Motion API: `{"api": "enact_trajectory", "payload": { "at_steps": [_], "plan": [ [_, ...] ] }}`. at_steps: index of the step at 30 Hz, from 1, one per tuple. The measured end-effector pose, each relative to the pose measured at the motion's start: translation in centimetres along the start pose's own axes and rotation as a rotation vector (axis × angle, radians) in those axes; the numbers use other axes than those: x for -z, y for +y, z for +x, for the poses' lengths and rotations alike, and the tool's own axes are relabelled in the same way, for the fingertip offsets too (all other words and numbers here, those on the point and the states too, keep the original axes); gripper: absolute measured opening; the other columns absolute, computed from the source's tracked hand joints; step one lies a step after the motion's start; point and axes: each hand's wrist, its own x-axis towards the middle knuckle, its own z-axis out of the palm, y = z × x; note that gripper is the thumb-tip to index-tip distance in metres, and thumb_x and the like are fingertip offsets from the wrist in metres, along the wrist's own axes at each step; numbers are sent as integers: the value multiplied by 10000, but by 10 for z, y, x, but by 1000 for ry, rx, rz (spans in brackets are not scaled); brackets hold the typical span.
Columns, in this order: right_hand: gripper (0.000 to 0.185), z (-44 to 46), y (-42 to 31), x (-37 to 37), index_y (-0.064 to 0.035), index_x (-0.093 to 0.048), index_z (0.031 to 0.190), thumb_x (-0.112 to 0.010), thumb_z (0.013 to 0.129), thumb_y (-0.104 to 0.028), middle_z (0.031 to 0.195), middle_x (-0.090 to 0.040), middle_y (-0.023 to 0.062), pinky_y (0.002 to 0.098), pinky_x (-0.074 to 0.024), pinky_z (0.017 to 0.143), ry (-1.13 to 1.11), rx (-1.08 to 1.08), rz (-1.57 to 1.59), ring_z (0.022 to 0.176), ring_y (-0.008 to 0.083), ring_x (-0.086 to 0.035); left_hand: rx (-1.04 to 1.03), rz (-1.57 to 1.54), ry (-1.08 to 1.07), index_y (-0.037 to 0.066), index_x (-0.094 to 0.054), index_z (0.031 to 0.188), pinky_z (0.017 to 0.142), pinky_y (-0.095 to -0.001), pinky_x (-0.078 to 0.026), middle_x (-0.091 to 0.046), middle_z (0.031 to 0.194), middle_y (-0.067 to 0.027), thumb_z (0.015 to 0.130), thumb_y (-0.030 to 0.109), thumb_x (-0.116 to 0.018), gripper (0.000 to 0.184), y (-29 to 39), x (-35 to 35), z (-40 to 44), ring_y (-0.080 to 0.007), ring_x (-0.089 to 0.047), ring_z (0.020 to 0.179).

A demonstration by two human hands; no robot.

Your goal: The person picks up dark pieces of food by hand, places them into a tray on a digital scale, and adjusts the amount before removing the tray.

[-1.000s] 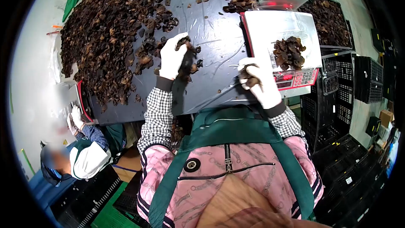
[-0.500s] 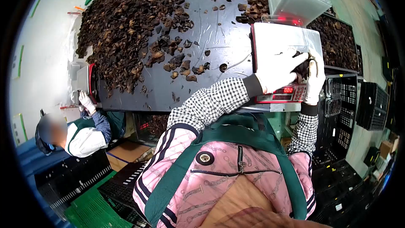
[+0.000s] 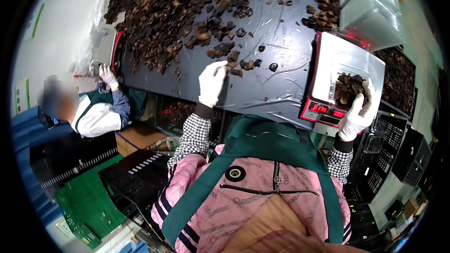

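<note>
My left hand (image 3: 213, 83), in a white glove, is over the near edge of the dark table. Its fingers are drawn together, with the tips beside a few loose dark brown pieces that look like wood ear mushrooms (image 3: 233, 56); whether a piece is between them is hidden. My right hand (image 3: 360, 116), also gloved, is at the right side of the scale (image 3: 328, 72). Its thumb and fingers are apart, against the edge of a small mushroom pile (image 3: 348, 89) on the plate. Red digits glow on the scale's display (image 3: 319, 108).
A large mushroom heap (image 3: 154, 23) covers the table's far left. Stacked clear plastic containers (image 3: 372, 14) stand behind the scale. A crate of mushrooms (image 3: 397, 77) is on the right, with black crates (image 3: 379, 145) below. A co-worker (image 3: 96, 112) works at another scale (image 3: 105, 49) on the left.
My left hand has left the scale and moved left to the loose mushrooms. The pile on the scale is now uncovered, and the display no longer reads 0.00. The view has shifted.
</note>
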Motion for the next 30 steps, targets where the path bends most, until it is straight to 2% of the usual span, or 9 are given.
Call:
{"api": "enact_trajectory", "payload": {
  "at_steps": [3,8,13,19,22,24,26,28,30],
  "plan": [
    [313,-21,-13,-31,37,-615,1215,-521,919,74,1172,-656,154,369,-510,972,-211,-36,58,1072,246,-645,400,-3,22,28,-736,1030,791,-310,-549,-743,979,-110,913,116,-666,163,-35,37,-1,-212,-709,893],
    [277,-61,-16,-99,-7,-662,1194,-583,930,17,1109,-685,118,322,-512,927,-602,-134,155,1008,190,-674,-31,134,46,51,-740,1010,816,-338,-542,-717,964,-107,897,144,-678,158,-35,17,3,-256,-691,884],
    [246,-98,-9,-145,14,-644,1212,-544,992,-29,1014,-706,80,260,-521,851,-742,-606,413,923,121,-669,-386,463,-15,101,-662,1194,794,-364,-526,-649,970,-71,893,227,-677,327,-30,-35,36,-257,-626,909],
    [464,-112,0,-172,-40,-533,1354,-465,1045,-380,1052,-649,96,300,-548,734,-794,-1354,863,882,204,-674,-209,497,-285,105,-661,1091,697,-373,-548,-635,895,-84,879,166,-622,224,26,-48,37,-266,-641,847],
    [406,-125,8,-181,-29,-554,1323,-512,1027,-305,1019,-661,74,261,-531,664,-646,-1502,1105,835,183,-673,-353,-22,-360,92,-681,1085,817,-402,-536,-671,954,-77,861,212,-676,254,43,-40,2,-278,-643,884],
    [318,-126,20,-180,-19,-611,1218,-543,1002,-243,964,-654,53,232,-485,600,-795,-1487,1029,749,145,-640,-472,306,-332,70,-699,1038,820,-394,-515,-673,962,-82,820,231,-708,271,23,-47,23,-267,-634,915],
    [223,-123,10,-177,-18,-648,1073,-566,977,-203,884,-630,38,242,-457,583,-757,-1446,964,681,134,-590,-209,598,-340,77,-699,1048,816,-389,-492,-661,953,-78,819,221,-698,271,13,-42,68,-257,-617,931],
    [205,-134,21,-178,-23,-648,1030,-576,970,-205,855,-616,34,254,-465,594,-720,-1403,980,668,140,-577,-479,676,115,90,-707,951,764,-402,-487,-660,873,-82,811,181,-675,170,-25,-47,89,-273,-620,840],
    [198,-141,32,-180,-25,-650,1015,-586,953,-201,867,-640,47,295,-513,647,-685,-1485,1084,729,188,-631,-450,666,-30,100,-679,918,688,-415,-489,-632,759,-103,817,188,-659,135,-37,-50,92,-300,-612,732]
  ]
}}
